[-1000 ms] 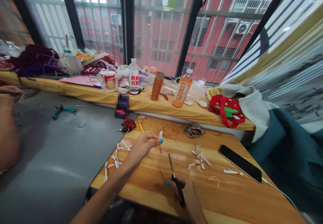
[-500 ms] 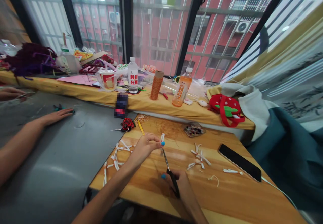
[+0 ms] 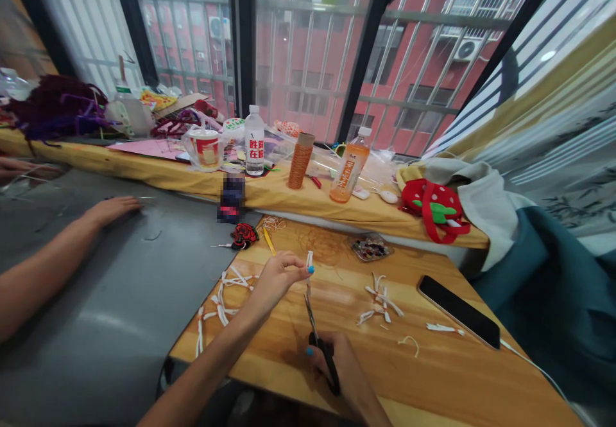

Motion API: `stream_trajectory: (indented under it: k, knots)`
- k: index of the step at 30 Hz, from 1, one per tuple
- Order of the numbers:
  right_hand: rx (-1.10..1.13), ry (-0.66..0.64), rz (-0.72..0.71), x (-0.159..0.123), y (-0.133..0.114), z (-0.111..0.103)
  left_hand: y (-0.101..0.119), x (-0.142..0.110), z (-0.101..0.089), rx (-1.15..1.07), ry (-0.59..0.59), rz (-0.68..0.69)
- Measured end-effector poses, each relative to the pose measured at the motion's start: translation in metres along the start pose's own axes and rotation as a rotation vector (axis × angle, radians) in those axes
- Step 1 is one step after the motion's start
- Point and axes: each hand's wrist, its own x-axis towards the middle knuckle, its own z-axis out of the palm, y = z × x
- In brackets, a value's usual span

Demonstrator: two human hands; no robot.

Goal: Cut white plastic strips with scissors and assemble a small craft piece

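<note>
My left hand (image 3: 283,279) pinches a small bundle of white strips (image 3: 310,259) between thumb and fingers above the wooden table (image 3: 366,369). Just below it, my right hand (image 3: 337,356) is wrapped round the black handles of a pair of scissors (image 3: 322,356). The scissors' blades point up toward the lower end of the bundle; whether they touch it I cannot tell. Tied white strips (image 3: 221,308) lie on the table by my left forearm. More tied bundles (image 3: 382,298) lie to the right of the scissors, and a single one (image 3: 443,329) is near the phone.
A phone (image 3: 459,311) with a cable lies at the right. Behind are a clear box of beads (image 3: 370,247), a yellow pen-like tool (image 3: 268,241) and the ledge with an orange thread spool (image 3: 301,160) and bottles. Another person's hand (image 3: 115,209) rests on the grey table (image 3: 120,286).
The scissors and my right hand have shifted slightly down and left. My left hand stays in nearly the same place. The other person's near hand has moved a little.
</note>
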Motion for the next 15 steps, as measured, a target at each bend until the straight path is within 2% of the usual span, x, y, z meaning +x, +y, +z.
stream_trajectory:
  k: [2,6,11,13,15]
  knots:
    - [0.023,-0.004,-0.012,0.004,-0.005,0.001,-0.001,0.000,0.001,0.003,-0.002,0.003]
    - [0.083,0.064,0.090,0.011,-0.008,0.005,-0.006,0.000,0.003,0.033,-0.014,0.016]
    - [0.060,0.180,0.088,0.010,0.008,0.008,-0.010,0.002,-0.002,0.061,0.004,0.032]
    - [0.041,0.176,0.112,0.007,0.016,0.009,-0.007,0.004,0.000,0.091,0.029,0.076]
    - [0.004,0.158,0.158,0.005,0.022,0.010,-0.001,0.008,0.011,0.126,0.061,0.176]
